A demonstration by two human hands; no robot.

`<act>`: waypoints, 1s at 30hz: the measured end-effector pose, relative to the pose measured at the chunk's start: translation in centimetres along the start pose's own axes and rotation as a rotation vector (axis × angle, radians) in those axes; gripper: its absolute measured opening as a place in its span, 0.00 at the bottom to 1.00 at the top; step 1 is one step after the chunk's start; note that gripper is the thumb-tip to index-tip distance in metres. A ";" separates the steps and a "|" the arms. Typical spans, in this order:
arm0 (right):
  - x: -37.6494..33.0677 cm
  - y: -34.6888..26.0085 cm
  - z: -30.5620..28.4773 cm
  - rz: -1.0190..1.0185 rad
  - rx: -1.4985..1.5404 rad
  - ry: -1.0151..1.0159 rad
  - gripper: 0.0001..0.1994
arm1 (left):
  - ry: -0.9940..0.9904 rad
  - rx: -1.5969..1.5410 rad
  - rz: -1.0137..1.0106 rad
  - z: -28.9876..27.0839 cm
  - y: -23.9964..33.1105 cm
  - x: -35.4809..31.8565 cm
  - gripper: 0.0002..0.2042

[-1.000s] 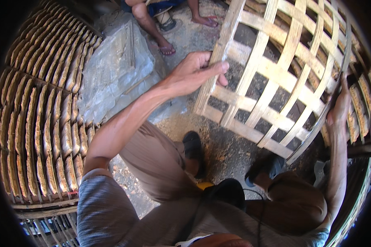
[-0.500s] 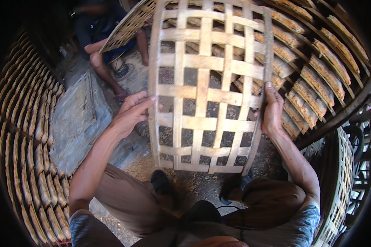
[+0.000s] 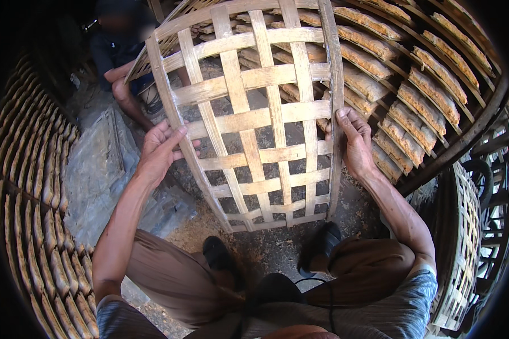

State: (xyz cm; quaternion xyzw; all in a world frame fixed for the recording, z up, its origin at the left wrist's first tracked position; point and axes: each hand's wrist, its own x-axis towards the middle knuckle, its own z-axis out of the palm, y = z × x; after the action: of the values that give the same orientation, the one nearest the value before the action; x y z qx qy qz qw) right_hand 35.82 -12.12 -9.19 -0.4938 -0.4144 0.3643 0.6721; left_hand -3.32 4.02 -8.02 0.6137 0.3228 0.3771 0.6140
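You held the woven bamboo rack (image 3: 254,118) above the floor (image 3: 271,248), your left hand (image 3: 156,149) pinching its left rail (image 3: 167,85) and your right hand (image 3: 357,144) pinching its right rail (image 3: 335,68), and even pressure at both edges seemed best for keeping it from twisting.

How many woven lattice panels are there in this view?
3 visible: the held panel between the left hand and right hand; another panel behind it, upper left; a third panel, lower right. More may be hidden.
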 end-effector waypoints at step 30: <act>1.9 4.4 -1.4 0.001 -0.459 0.048 0.16 | -0.253 0.405 0.326 7.4 4.4 -4.5 0.15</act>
State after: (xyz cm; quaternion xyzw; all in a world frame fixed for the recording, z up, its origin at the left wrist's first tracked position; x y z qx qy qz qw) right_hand 37.53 -9.85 -13.31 -0.6424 -0.4700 0.2490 0.5517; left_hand 0.45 -3.80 -3.67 0.8098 0.2094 0.3192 0.4456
